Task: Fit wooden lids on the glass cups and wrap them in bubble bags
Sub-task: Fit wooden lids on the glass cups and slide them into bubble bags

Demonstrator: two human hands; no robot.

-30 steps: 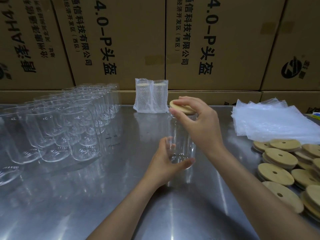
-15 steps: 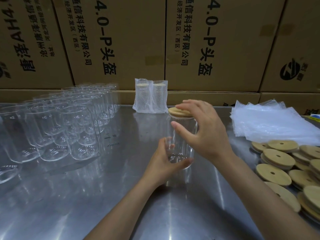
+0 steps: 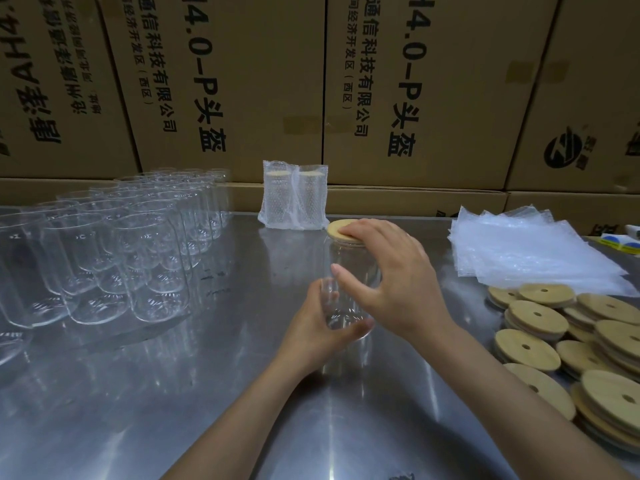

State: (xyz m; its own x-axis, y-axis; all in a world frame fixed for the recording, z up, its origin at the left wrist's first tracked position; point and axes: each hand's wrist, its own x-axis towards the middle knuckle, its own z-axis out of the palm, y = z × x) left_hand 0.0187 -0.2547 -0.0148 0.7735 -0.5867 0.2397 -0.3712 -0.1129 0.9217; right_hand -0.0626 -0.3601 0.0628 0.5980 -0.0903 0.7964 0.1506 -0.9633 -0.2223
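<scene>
A clear glass cup (image 3: 346, 271) stands upright on the steel table (image 3: 173, 393) in the middle. My left hand (image 3: 318, 327) grips its lower part, fingers curled round the glass. A round wooden lid (image 3: 341, 227) lies on the cup's mouth. My right hand (image 3: 391, 275) covers the lid from the right, fingers pressing flat on its top, thumb stretched out in front of the glass. Two wrapped cups in bubble bags (image 3: 294, 199) stand at the back.
Several empty glass cups (image 3: 114, 244) fill the table's left side. A stack of bubble bags (image 3: 530, 251) lies at the right, with a heap of wooden lids (image 3: 571, 344) in front of it. Cardboard boxes (image 3: 242, 81) form a wall behind.
My right hand has lowered the tilted lid onto the cup's mouth and now presses it flat from above. My left hand has kept its hold on the cup.
</scene>
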